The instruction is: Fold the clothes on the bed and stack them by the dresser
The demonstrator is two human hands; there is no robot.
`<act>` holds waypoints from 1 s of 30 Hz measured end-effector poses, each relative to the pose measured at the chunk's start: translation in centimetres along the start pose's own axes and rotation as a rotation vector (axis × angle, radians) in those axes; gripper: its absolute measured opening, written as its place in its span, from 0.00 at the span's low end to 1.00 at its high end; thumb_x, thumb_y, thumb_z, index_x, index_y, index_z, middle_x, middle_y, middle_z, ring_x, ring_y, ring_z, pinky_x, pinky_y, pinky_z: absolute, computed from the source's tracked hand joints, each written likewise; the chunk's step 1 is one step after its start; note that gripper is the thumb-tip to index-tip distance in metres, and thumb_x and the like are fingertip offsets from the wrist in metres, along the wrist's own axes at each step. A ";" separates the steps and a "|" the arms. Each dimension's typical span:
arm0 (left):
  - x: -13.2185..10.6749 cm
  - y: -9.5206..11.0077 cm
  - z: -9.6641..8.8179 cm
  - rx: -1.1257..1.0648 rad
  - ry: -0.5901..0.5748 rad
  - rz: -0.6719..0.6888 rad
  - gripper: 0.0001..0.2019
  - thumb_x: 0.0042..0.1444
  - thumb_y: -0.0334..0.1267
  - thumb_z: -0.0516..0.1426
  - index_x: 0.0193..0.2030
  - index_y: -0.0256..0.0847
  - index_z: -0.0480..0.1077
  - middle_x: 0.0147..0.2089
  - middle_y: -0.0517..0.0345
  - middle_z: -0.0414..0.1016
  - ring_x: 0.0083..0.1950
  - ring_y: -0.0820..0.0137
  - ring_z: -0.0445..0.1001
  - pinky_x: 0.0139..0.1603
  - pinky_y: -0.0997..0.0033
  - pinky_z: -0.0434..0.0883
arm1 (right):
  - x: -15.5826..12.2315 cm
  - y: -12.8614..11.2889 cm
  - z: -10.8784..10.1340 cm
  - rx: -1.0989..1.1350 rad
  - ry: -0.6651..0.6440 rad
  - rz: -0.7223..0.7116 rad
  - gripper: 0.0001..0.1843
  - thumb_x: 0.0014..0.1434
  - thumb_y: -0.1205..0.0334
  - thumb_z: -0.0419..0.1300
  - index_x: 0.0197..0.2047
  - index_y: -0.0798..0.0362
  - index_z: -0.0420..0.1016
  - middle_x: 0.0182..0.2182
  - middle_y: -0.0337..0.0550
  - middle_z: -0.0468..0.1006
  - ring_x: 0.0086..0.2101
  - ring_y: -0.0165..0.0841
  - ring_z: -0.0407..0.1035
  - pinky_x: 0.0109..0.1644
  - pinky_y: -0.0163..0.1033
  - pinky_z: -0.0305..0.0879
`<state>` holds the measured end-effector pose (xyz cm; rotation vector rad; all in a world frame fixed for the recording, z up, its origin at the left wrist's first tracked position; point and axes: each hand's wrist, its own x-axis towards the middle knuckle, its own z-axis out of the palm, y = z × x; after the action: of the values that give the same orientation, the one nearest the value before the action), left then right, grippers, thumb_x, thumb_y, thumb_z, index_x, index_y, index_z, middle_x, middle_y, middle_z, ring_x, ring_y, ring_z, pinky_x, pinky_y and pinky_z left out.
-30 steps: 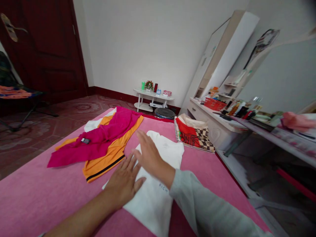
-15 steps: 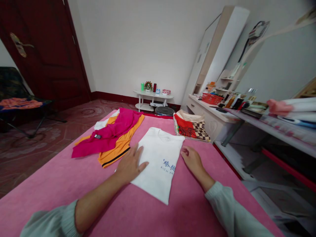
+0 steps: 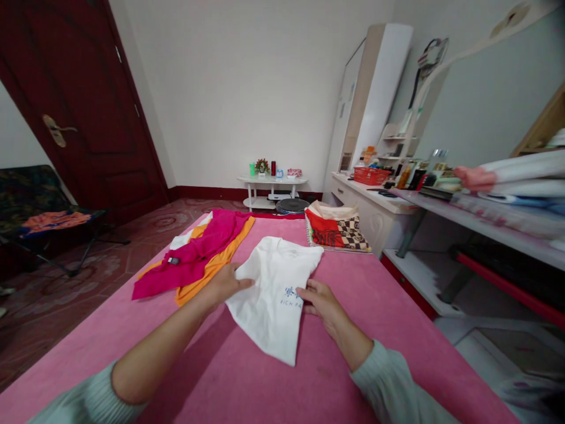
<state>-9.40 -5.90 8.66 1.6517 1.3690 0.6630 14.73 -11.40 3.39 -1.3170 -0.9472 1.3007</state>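
Observation:
A folded white T-shirt (image 3: 273, 282) with blue lettering lies on the pink bed cover (image 3: 273, 377). My left hand (image 3: 225, 284) grips its left edge, fingers closed round the cloth. My right hand (image 3: 320, 300) pinches the right edge beside the lettering. The middle of the shirt is lifted and creased between both hands.
A magenta garment (image 3: 194, 253) lies over an orange one (image 3: 220, 256) to the left. A red and checkered cloth (image 3: 338, 232) sits at the bed's far right. A white dresser (image 3: 375, 206) with a red basket stands right, a dark door (image 3: 83, 118) left, a small white table (image 3: 271, 185) beyond.
My left hand went from lying flat on the shirt to gripping its edge. My right hand came in from the bed and took the other edge; the shirt is now bunched.

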 end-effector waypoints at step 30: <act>8.3 -2.0 10.7 0.457 0.279 0.423 0.11 0.56 0.36 0.54 0.44 0.42 0.74 0.44 0.51 0.71 0.48 0.63 0.68 0.49 0.64 0.64 | 7.2 -18.2 -11.6 -0.755 0.619 -0.994 0.33 0.46 0.71 0.54 0.58 0.54 0.69 0.54 0.44 0.72 0.54 0.38 0.65 0.61 0.46 0.56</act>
<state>0.59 -0.96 0.71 2.3237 1.4505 0.8964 29.07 -2.64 18.74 -1.3424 -1.4022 -0.2605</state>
